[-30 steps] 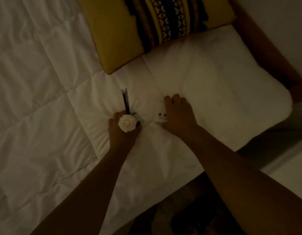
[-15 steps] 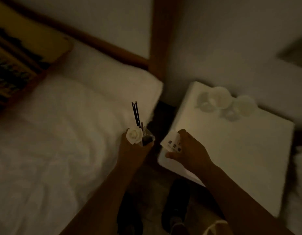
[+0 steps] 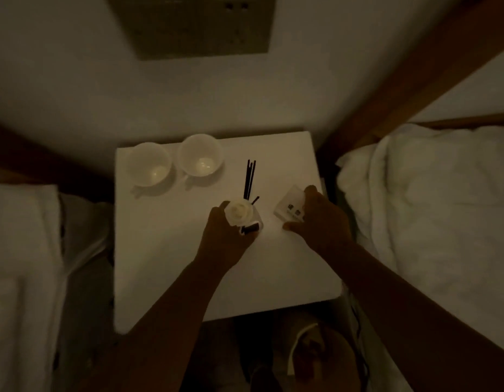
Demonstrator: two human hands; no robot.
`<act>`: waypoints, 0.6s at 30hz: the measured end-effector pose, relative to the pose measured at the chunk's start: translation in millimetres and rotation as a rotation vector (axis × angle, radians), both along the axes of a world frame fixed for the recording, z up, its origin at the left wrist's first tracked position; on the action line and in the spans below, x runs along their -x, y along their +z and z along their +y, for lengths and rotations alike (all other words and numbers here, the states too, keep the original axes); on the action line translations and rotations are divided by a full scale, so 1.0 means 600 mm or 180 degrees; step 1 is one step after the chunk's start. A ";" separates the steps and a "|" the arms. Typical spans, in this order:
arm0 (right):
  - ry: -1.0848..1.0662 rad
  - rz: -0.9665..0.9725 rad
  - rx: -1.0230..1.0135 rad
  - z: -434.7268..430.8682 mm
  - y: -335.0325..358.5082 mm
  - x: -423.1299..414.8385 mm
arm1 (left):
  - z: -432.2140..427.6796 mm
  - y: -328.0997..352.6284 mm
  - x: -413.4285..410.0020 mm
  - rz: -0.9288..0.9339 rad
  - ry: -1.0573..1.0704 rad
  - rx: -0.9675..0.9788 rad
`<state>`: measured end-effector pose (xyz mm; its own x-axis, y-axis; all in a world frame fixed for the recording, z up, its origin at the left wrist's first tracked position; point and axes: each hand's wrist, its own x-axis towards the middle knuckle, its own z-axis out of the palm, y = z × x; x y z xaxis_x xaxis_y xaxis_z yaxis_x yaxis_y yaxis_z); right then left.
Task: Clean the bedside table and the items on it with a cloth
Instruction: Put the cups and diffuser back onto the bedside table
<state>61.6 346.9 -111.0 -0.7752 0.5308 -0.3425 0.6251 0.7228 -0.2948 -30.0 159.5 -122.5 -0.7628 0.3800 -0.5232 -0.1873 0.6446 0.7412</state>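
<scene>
Diffuser with a white rose and dark reeds sits in the left hand, fingers clamped round it, over mid-bench; reeds point toward the wall. Right hand has its fingers clamped on a small card. White bench carries two cups at the back; beds flank it in dim light.
</scene>
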 end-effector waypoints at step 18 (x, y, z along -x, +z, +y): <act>0.0426 0.0511 -0.0786 0.099 -0.037 0.151 | 0.153 -0.049 0.106 0.1398 -0.0222 -0.0303</act>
